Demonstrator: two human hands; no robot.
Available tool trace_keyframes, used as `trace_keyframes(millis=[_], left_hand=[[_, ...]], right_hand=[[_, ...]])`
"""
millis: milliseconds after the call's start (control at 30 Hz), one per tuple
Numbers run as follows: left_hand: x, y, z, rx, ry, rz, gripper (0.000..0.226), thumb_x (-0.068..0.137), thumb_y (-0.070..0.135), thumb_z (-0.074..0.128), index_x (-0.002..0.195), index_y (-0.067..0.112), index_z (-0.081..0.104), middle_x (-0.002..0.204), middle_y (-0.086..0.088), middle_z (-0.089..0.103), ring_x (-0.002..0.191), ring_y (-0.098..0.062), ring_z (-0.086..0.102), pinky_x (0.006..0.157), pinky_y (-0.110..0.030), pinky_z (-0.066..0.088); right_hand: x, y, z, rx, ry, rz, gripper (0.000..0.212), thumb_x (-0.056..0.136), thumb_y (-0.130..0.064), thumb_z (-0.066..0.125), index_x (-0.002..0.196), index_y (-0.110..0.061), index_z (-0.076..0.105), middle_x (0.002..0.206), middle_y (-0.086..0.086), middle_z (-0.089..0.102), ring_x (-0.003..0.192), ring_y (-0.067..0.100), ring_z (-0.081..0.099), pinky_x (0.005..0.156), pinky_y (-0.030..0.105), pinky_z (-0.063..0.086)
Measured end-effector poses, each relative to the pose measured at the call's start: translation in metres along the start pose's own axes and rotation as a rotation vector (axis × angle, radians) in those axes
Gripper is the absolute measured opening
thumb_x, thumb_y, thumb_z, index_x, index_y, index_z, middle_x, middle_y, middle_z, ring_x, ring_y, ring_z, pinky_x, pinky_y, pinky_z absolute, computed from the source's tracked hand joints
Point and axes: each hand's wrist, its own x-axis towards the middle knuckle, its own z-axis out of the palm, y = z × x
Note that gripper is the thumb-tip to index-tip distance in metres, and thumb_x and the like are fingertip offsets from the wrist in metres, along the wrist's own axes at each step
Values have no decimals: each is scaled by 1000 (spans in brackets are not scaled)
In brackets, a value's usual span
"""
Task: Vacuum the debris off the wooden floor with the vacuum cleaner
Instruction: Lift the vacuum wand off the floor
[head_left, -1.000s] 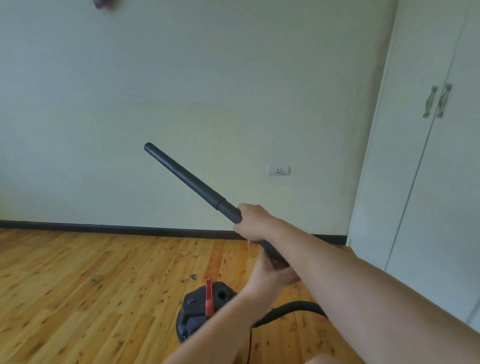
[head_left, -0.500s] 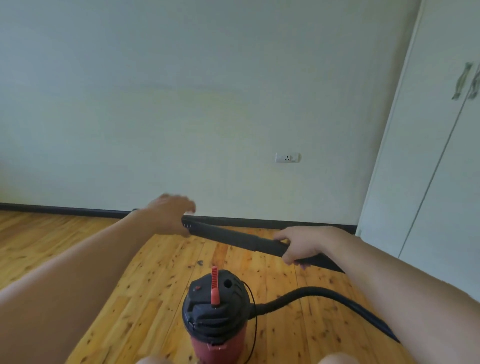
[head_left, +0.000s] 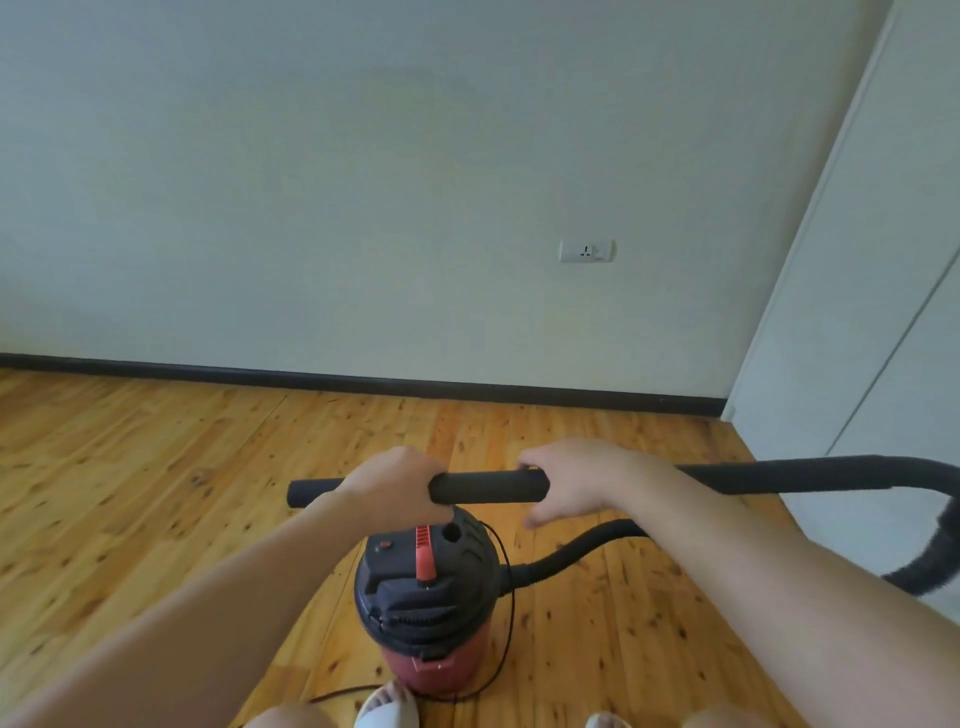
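Wall socket (head_left: 586, 251) above-right of the grip, dark skirting board (head_left: 311, 378) behind it, white wardrobe doors (head_left: 857, 312) far right.

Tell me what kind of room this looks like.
Likely a room in a home, maybe a bedroom: wooden plank floor, a wall socket above a dark skirting board, and tall white cupboard doors.
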Motion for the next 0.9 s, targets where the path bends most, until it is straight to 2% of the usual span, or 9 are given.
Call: trace_keyframes(millis=[100,167,233,300,433,533,667,733,900], left_hand=[[33,9,15,2,46,54,14,83,39,69,82,31,58,75,10,61,70,-6,59,59,-20,41],[50,0,32,28,175,84,17,83,41,69,93,33,59,90,15,59,88,-8,57,75,-24,47],[60,-15,58,-24,361,26,45,83,41,72,123,31,57,124,14,52,120,-11,48,111,-35,40],[62,-29,86,-194,435,-180,79,83,39,74,150,21,37,151,7,32,142,-16,30,125,-39,23],[69,-55,149,-401,109,-532,106,88,55,64,162,8,5,169,-7,5,155,-27,11,126,-42,20],[77,-69,188,-473,-99,-613,101,92,57,58,162,8,5,169,-10,13,154,-27,17,124,-44,25],[82,-67,195,-492,-116,-520,63,97,38,46,154,20,25,136,-3,44,131,-31,43,109,-50,41],[85,-72,194,-499,-107,-517,52,97,30,44,147,19,30,121,0,44,125,-32,43,103,-52,44],[87,-82,191,-475,-93,-481,57,101,26,44,155,17,29,143,-6,45,137,-30,39,115,-47,37]], right_hand=[[45,-14,25,47,65,-22,29,88,-38,73,110,-23,62,94,-2,65,84,17,65,79,36,60],[68,-7,44,88,98,29,23,90,-32,70,108,-21,63,88,0,66,78,18,67,77,37,62],[85,12,63,135,125,108,24,91,-32,70,112,-20,63,89,-1,64,77,16,67,75,34,61],[94,35,80,175,130,204,25,92,-34,70,112,-20,63,89,-2,62,77,14,66,71,29,59],[110,66,123,252,38,311,18,90,-36,69,93,-23,57,82,-4,58,69,12,62,56,22,44],[123,73,152,250,-34,312,17,89,-34,68,89,-25,55,79,-5,56,66,12,57,55,22,40],[122,77,169,110,-64,293,19,89,-40,67,100,-25,60,86,-6,61,74,14,64,65,26,55],[119,81,174,73,-62,307,23,92,-41,66,107,-25,63,87,-6,63,76,13,65,69,27,56],[115,87,185,34,-58,314,17,95,-38,64,107,-26,64,87,-8,63,75,12,63,62,24,48]])
